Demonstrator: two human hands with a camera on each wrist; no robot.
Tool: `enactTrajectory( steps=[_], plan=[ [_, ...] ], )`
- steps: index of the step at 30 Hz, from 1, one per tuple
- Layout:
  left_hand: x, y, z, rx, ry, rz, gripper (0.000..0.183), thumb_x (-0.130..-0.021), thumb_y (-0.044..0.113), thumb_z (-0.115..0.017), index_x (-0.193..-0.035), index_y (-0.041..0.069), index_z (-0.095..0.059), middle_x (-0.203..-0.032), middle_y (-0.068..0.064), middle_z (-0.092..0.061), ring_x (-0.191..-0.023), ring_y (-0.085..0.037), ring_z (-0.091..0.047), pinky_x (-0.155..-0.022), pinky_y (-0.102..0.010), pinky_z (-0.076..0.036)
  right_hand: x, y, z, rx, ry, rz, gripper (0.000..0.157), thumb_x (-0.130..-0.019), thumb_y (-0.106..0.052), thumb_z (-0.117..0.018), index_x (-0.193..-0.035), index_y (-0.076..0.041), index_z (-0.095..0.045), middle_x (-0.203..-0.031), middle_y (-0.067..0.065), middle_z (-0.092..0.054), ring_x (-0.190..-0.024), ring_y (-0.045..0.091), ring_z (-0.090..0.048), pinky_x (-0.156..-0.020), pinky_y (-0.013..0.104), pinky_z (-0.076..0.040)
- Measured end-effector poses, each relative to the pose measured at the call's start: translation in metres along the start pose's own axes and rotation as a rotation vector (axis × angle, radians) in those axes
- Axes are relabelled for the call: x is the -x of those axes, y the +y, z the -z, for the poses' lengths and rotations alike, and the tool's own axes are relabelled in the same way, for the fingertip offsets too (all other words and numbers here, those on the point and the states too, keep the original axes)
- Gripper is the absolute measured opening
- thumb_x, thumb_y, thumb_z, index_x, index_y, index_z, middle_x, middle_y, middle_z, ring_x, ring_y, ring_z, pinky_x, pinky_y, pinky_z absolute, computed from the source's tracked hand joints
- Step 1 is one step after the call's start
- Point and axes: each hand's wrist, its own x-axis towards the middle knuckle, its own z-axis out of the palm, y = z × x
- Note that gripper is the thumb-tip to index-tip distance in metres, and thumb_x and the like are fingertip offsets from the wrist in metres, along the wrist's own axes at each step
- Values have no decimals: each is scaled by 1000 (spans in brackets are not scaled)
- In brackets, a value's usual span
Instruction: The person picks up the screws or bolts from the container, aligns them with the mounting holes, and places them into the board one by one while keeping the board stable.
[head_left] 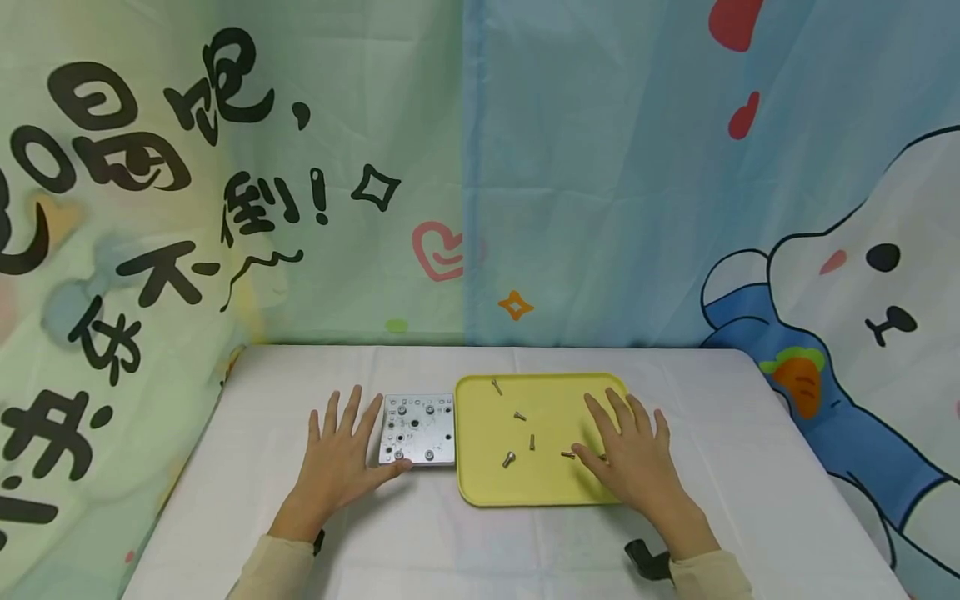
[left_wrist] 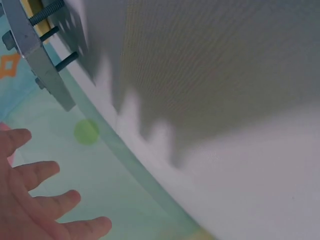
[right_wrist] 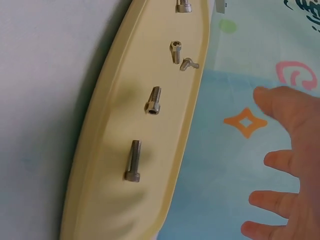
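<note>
Currently left hand [head_left: 339, 461] beside metal plate [head_left: 417, 437], right hand [head_left: 636, 458] over yellow tray [head_left: 536, 492], each grip spread and empty; bumping the tray could scatter its screws [head_left: 509, 459].

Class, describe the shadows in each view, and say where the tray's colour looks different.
Head view: soft light, with a faint shadow beside the left hand on the white cloth; left wrist view: a broad shadow with finger-like edges darkens that cloth; right wrist view: soft streaks of shadow cross the yellow tray, which looks paler, more cream, than in the head view.
</note>
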Motion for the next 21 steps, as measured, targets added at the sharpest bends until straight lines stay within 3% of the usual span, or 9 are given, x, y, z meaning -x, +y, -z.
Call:
enactTrajectory(
  steps=[10, 21],
  plan=[
    [-9, 0, -10, 52, -59, 11, 116, -78, 88, -48, -160, 9, -24, -163, -18, -22, -148, -43, -17, -111, -69, -17, 3, 8, -6, -67, -10, -8, 64, -93, -32, -73, -145, -5, -48, -145, 28, -43, -132, 51, -38, -101, 76, -26],
    [-16, 1, -17, 118, -116, 19, 120, -75, 86, -55, -159, 5, -24, -159, -27, -24, -144, -51, -20, -109, -70, -22, 5, 14, -19, -162, -4, 18, 54, -90, -23, -76, -136, -2, -56, -138, 28, -50, -126, 49, -45, -96, 71, -34]
  ],
)
